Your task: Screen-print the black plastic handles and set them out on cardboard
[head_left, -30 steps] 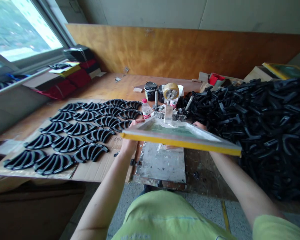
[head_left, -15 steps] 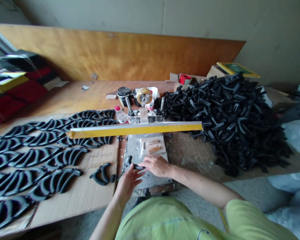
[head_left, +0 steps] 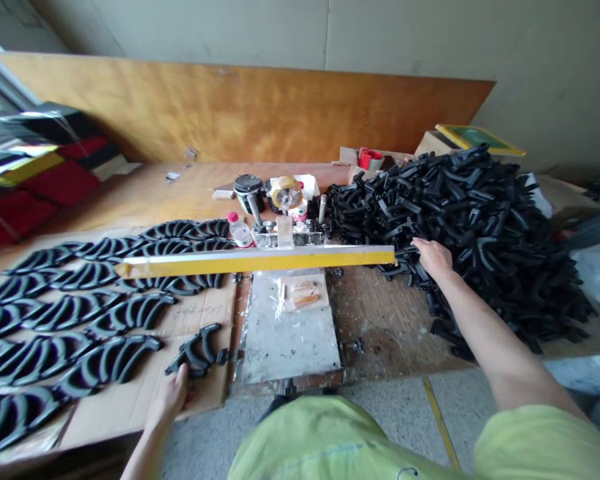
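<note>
My left hand [head_left: 174, 393] is at the cardboard's front part, its fingers closed on a black curved handle-like piece [head_left: 177, 363]. That piece lies at the left end of a short row of similar curved pieces [head_left: 207, 343]. My right hand [head_left: 434, 257] reaches to the left side of a big heap of black curved pieces [head_left: 480, 220]. Its fingers are stretched out and touch the heap; no piece shows clearly in them. Between my hands lies a grey metal plate [head_left: 290, 343], with a small clear bag of orange-brown items [head_left: 306, 297] at its far end.
A yellow-edged bar [head_left: 260, 260] spans above the plate, before a metal clamp fixture [head_left: 290, 237]. Rows of black curved pieces [head_left: 70, 310] cover the cardboard [head_left: 125, 417] on the left. Behind stand a red-capped bottle [head_left: 239, 230], a dark tub [head_left: 249, 190] and a tape roll [head_left: 287, 195].
My hands have parted from over the plate. The left has carried the curved piece to the row on the cardboard; the right has moved across to the heap.
</note>
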Available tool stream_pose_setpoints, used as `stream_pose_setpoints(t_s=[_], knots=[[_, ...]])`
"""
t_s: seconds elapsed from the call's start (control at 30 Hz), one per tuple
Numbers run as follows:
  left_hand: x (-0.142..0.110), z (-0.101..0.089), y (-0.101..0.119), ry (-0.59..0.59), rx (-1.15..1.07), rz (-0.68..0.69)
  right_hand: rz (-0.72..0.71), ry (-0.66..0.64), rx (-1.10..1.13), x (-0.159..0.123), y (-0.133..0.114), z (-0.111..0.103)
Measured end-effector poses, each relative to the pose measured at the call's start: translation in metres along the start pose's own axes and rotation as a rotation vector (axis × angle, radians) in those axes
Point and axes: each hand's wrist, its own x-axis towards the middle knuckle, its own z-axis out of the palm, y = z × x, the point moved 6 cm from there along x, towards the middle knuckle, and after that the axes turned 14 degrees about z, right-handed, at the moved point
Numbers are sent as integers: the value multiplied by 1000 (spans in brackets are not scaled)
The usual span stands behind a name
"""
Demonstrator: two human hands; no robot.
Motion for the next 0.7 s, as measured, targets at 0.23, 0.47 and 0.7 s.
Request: stream_pose_setpoints(t_s=[0.23,0.47,0.7], knots=[[-2,-33,60,133,215,107,-262,42,298,-50,-111,5],[-23,-28,259,247,-661,675,-646,-226,532,-160,-302,61],[-43,-40,323,210,-881,785,-561,-272,338,-169,-313,61]])
